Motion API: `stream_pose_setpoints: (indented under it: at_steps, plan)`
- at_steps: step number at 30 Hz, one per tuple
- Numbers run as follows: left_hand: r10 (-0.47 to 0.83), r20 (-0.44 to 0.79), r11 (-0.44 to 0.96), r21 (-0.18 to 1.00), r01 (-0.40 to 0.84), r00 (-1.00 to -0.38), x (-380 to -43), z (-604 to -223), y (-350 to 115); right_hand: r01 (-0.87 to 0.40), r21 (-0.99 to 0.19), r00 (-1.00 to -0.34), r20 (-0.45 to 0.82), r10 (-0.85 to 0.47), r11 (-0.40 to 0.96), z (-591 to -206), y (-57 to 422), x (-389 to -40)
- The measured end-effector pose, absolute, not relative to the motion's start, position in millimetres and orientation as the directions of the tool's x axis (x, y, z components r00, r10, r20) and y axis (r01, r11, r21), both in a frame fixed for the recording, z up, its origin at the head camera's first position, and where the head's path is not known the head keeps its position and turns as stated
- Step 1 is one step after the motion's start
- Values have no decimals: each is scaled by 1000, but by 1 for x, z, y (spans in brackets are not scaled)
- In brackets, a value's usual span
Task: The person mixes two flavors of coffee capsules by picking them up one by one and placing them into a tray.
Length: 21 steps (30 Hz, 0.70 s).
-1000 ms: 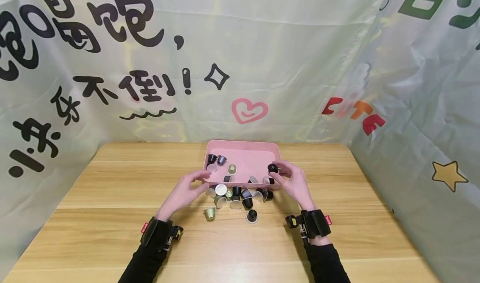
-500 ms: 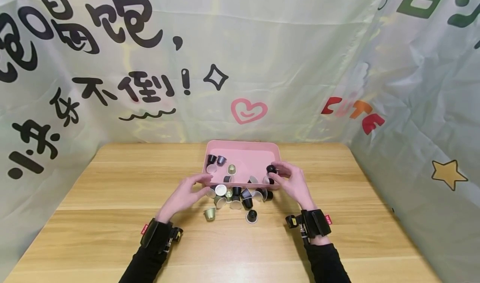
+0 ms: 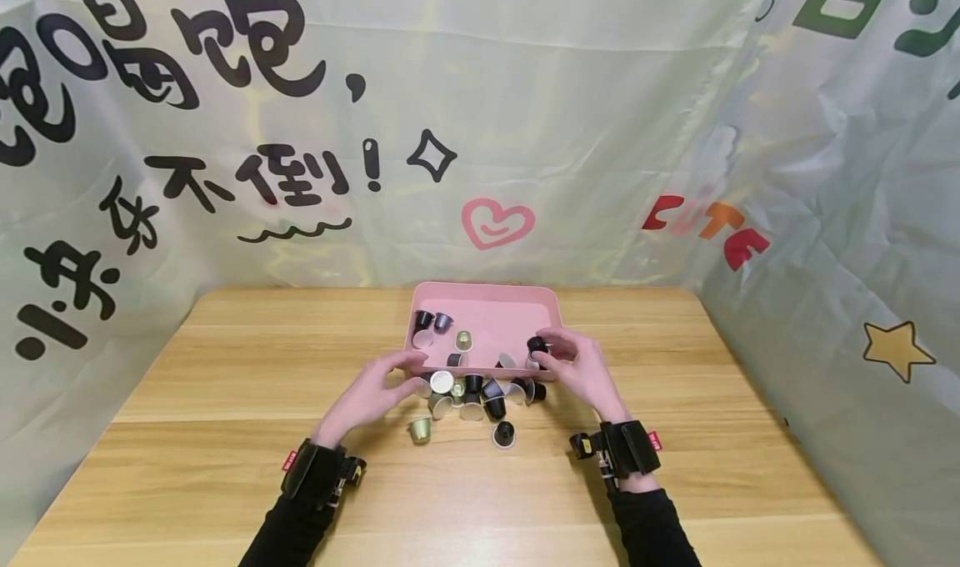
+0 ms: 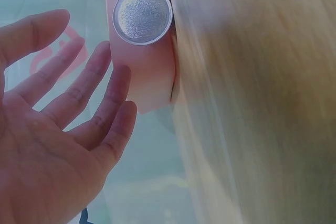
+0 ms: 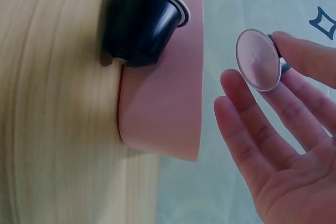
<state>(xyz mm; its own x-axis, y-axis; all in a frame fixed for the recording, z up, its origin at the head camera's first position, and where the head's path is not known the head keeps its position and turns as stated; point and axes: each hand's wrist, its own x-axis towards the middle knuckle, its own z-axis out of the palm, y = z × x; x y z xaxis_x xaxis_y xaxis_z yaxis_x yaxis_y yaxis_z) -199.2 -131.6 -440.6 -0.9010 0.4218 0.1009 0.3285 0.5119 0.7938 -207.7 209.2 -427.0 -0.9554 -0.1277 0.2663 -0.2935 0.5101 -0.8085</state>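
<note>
My right hand (image 3: 583, 371) pinches a black coffee capsule (image 3: 536, 344) between thumb and fingers, above the right front part of the pink tray (image 3: 498, 308). The right wrist view shows that capsule's pale lid (image 5: 257, 60) facing the camera. At the tray's left front corner, my left hand (image 3: 369, 398) holds nothing, its fingers spread and loosely bent. Closest to it is a capsule with a silver lid (image 4: 143, 15), standing apart from the fingers. Inside the tray lie several capsules, among them a purple-grey one (image 3: 443, 323) and a pale green one (image 3: 463, 340).
Several capsules crowd along the tray's front wall, including a black one (image 5: 142, 24). Nearer on the wooden table (image 3: 480, 509) are a light green capsule (image 3: 420, 430) and a black capsule (image 3: 504, 434). A printed cloth (image 3: 600, 133) hangs behind the tray.
My right hand has moved slightly left and toward the tray's front, carrying the black capsule. The left hand has barely moved.
</note>
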Motion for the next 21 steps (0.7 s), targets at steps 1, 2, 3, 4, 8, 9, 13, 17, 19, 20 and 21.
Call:
stream_pose_setpoints:
  at_steps: [1,2,3,4,8,9,13,17,19,20,21]
  plan:
    - [423,100,514,792,330,-901,-199,-441,-132,-295,-808,-955,267,-130,510,-427,209,-207]
    - [421,97,513,795,324,-902,-199,-440,-131,-294,-808,-955,264,-132,511,-427,208,-207]
    - [421,97,515,793,325,-902,-199,-440,-131,-293,-808,-956,261,-135,511,-427,208,-207]
    - [420,96,514,795,323,-903,-199,-440,-131,-291,-810,-957,256,-138,510,-426,208,-207]
    - [420,101,513,793,328,-902,-198,-440,-131,-302,-806,-953,266,-144,509,-426,207,-207]
    - [422,103,513,792,331,-901,-199,-441,-131,-305,-803,-952,269,-144,512,-426,207,-207]
    - [428,106,508,794,336,-897,-199,-442,-131,-314,-792,-949,279,-148,523,-428,208,-207]
    - [431,106,505,795,336,-896,-199,-442,-132,-323,-791,-946,281,-160,520,-430,209,-208]
    - [431,107,503,796,337,-896,-199,-442,-132,-324,-791,-946,281,-163,519,-430,209,-209]
    - [431,108,502,796,337,-896,-199,-442,-132,-322,-791,-946,280,-161,519,-430,209,-209]
    - [431,109,504,794,340,-896,-199,-442,-132,-321,-791,-947,279,-161,521,-430,209,-208]
